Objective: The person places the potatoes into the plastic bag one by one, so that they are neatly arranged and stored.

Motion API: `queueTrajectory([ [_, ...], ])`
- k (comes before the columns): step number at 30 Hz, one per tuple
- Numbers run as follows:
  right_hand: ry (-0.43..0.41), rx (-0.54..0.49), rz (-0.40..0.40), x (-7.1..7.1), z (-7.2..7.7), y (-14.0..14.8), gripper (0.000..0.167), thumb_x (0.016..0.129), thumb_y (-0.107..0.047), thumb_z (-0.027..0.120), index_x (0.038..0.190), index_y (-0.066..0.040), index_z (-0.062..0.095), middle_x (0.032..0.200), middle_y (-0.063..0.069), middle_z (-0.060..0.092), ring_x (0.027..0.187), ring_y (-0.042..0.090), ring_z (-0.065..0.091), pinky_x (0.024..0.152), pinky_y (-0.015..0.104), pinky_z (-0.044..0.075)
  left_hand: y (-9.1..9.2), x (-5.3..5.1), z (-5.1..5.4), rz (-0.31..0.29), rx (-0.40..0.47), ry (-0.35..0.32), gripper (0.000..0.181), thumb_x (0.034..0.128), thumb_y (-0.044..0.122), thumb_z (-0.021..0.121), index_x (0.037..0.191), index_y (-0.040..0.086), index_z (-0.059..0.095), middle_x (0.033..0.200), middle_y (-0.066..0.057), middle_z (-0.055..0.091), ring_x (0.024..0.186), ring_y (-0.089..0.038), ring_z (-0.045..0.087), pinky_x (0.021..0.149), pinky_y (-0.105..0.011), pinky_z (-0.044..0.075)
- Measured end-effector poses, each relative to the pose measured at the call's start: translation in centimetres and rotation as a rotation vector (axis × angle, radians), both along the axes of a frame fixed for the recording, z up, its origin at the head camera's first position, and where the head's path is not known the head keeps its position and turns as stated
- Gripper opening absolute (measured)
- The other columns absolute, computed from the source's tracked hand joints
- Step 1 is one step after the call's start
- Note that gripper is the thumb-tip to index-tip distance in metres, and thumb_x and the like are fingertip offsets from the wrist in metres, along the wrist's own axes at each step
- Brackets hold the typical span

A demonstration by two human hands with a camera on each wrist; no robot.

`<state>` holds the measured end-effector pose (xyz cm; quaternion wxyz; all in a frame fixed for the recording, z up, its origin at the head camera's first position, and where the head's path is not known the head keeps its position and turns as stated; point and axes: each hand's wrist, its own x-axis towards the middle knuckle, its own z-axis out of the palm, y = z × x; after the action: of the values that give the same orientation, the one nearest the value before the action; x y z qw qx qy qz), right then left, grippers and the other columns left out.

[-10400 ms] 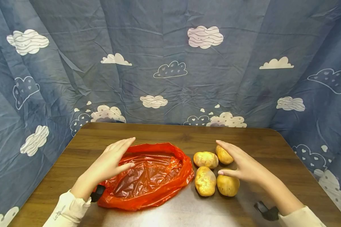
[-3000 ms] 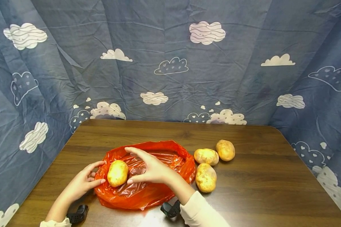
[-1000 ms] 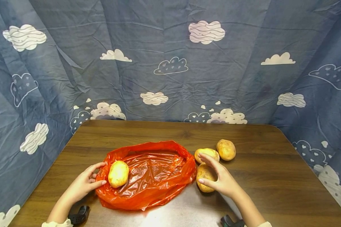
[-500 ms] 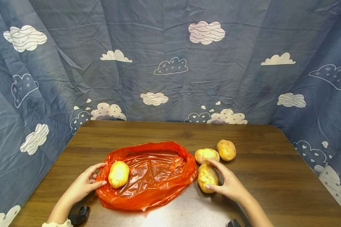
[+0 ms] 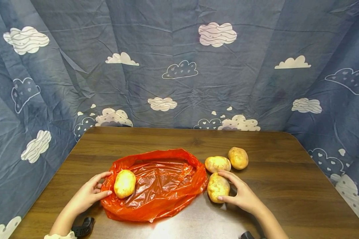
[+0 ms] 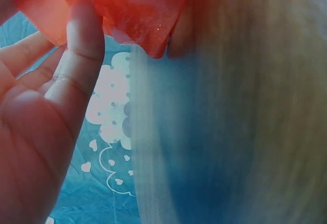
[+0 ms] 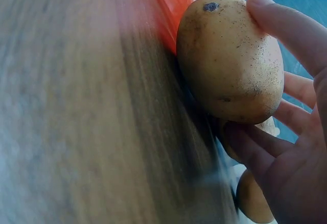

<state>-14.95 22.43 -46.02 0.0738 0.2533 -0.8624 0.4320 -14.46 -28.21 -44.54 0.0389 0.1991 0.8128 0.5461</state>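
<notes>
With thumb and curled fingers of right hand (image 5: 241, 195), grips an oval, yellow-brown potato (image 5: 218, 188); probably feels firm, fairly heavy, safest round the middle; with left hand (image 5: 86, 193), pinches a flimsy, crinkled red plastic bag (image 5: 155, 209) at nine o'clock, near a similar bagged potato (image 5: 125, 183); holds the gripped one just outside three o'clock.

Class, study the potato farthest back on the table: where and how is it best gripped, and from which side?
Probably round the middle of the farthest potato, coming from the right, thumb on its near side and fingers on its far side. Its rounded flank stands free there, while the neighbouring potato crowds its left. The right hand, holding the front potato, is closer.
</notes>
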Motion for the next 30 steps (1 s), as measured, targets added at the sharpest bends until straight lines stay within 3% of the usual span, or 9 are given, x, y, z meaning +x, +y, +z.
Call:
queueTrajectory([
  [5,-0.004,-0.010,0.008,0.0,0.0,0.0,0.068,0.068,-0.025,0.079,0.127,-0.010,0.048,0.131,0.010,0.043,0.116,0.009,0.040,0.087,0.028,0.044,0.0,-0.1,0.0,0.005,-0.002,-0.023,0.058,0.0809,0.001,0.064,0.128,-0.009,0.032,0.098,-0.027,0.049,0.070,-0.017,0.062,0.056,-0.033,0.053],
  [9,0.010,-0.027,0.015,0.1,0.3,-0.1,0.068,0.067,-0.023,0.080,0.126,-0.009,0.049,0.130,0.011,0.044,0.116,0.008,0.040,0.087,0.025,0.043,0.1,-0.1,-0.1,0.008,0.002,-0.018,0.059,0.0805,0.001,0.064,0.129,-0.009,0.033,0.106,-0.029,0.044,0.071,-0.016,0.061,0.057,-0.033,0.053],
  [18,0.051,-0.076,0.034,0.1,1.0,-0.5,0.069,0.066,-0.015,0.081,0.126,-0.007,0.049,0.129,0.013,0.044,0.118,0.007,0.039,0.089,0.017,0.038,0.0,0.0,0.0,0.001,0.006,-0.010,0.059,0.0807,0.000,0.064,0.128,-0.010,0.031,0.097,-0.027,0.049,0.069,-0.016,0.061,0.056,-0.033,0.053],
  [24,0.078,-0.100,0.058,0.2,1.9,-1.0,0.070,0.063,-0.006,0.081,0.125,0.001,0.048,0.127,0.020,0.044,0.117,0.007,0.039,0.088,0.016,0.039,0.0,0.0,-0.1,-0.003,0.010,-0.005,0.058,0.0807,-0.001,0.064,0.128,-0.011,0.031,0.099,-0.028,0.048,0.069,-0.016,0.061,0.055,-0.033,0.053],
  [30,0.051,-0.118,0.074,-0.1,1.9,-1.1,0.071,0.066,-0.012,0.081,0.127,-0.004,0.046,0.131,0.015,0.042,0.119,0.007,0.038,0.090,0.019,0.038,0.0,0.0,-0.1,-0.004,0.012,-0.004,0.059,0.0807,-0.003,0.063,0.128,-0.012,0.030,0.100,-0.028,0.048,0.069,-0.016,0.061,0.054,-0.032,0.052],
])
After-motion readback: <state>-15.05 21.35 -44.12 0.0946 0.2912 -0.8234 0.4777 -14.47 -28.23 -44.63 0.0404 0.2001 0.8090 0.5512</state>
